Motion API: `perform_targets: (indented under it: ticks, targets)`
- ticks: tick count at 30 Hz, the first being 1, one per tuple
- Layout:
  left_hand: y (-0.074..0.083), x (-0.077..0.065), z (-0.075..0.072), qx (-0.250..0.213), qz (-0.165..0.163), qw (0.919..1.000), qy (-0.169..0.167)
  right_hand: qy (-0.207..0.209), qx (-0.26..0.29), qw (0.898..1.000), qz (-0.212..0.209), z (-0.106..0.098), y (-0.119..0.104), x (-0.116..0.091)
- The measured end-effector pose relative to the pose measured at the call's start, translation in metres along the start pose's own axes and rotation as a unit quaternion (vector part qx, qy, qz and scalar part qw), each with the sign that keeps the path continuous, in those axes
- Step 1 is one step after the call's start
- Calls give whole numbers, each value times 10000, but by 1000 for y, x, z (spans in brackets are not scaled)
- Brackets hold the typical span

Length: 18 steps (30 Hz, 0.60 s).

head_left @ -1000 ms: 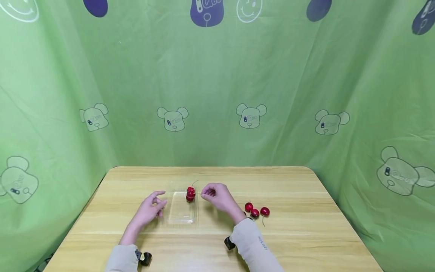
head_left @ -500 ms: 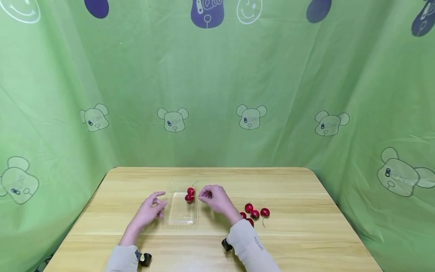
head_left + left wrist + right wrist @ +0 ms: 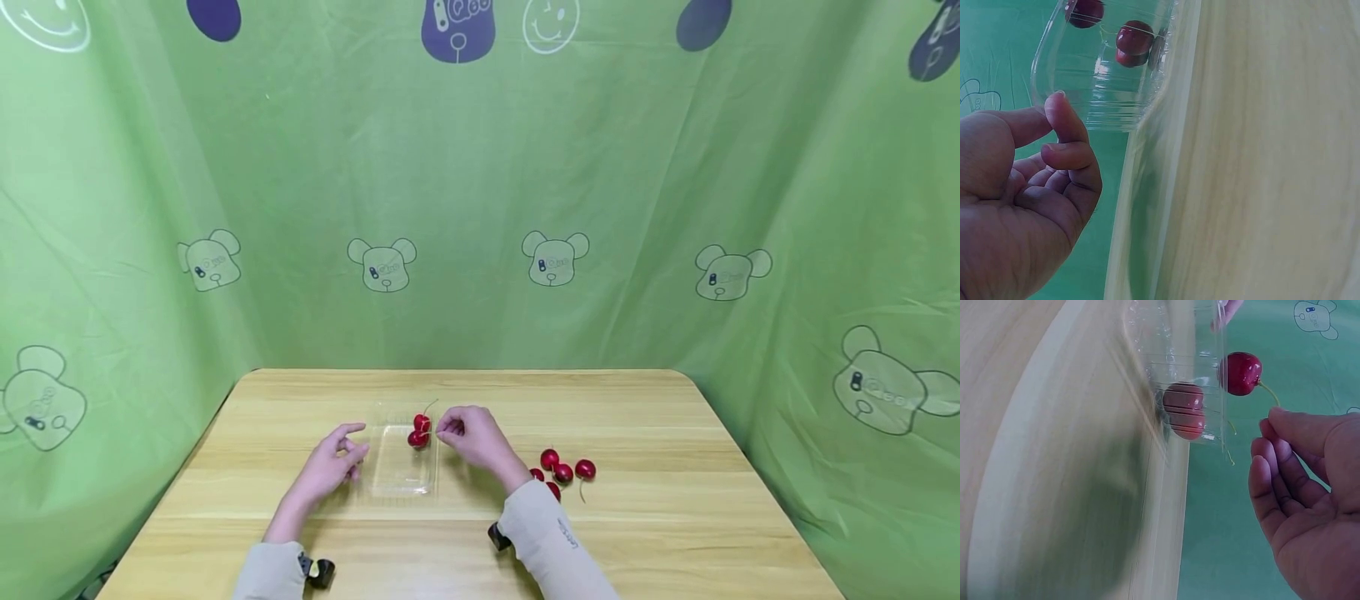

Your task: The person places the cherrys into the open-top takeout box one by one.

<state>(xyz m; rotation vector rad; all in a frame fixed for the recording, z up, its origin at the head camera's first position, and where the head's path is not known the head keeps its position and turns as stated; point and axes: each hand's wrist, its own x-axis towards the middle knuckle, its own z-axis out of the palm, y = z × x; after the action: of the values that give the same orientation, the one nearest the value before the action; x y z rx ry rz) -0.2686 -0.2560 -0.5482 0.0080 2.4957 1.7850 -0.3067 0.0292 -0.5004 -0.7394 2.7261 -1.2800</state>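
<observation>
My right hand [image 3: 471, 435] pinches the thin stem of a red cherry [image 3: 1241, 374] between thumb and finger, at the right side of a clear plastic container [image 3: 401, 483]. In the right wrist view that cherry hangs beside the rim, with red cherries [image 3: 1184, 397] seen through the wall behind it. Whether one of these is a reflection is hard to tell. Beside the container's left edge, my left hand [image 3: 330, 462] has loosely bent fingers, index and thumb apart. The left wrist view puts its fingertips close to the rim; contact cannot be made out.
Several loose cherries [image 3: 562, 473] lie on the wooden table [image 3: 660, 533] to the right, some partly behind the right sleeve [image 3: 551, 533]. A green printed curtain [image 3: 465, 167] surrounds the table at the back and sides.
My right hand has shifted slightly left toward the container. The cherries at the container's right side sit a little differently, and more loose cherries show beside the forearm. The left hand stays put.
</observation>
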Motion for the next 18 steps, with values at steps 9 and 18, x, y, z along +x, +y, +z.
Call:
perform_targets:
  ticks: [9, 18]
  targets:
    - [1, -1, 1, 50, 13, 10000, -7, -14, -84, 10000, -9, 0, -5, 1]
    - [-1, 0, 1, 66, 41, 10000, -15, -13, -67, 10000, 51, 0, -7, 3]
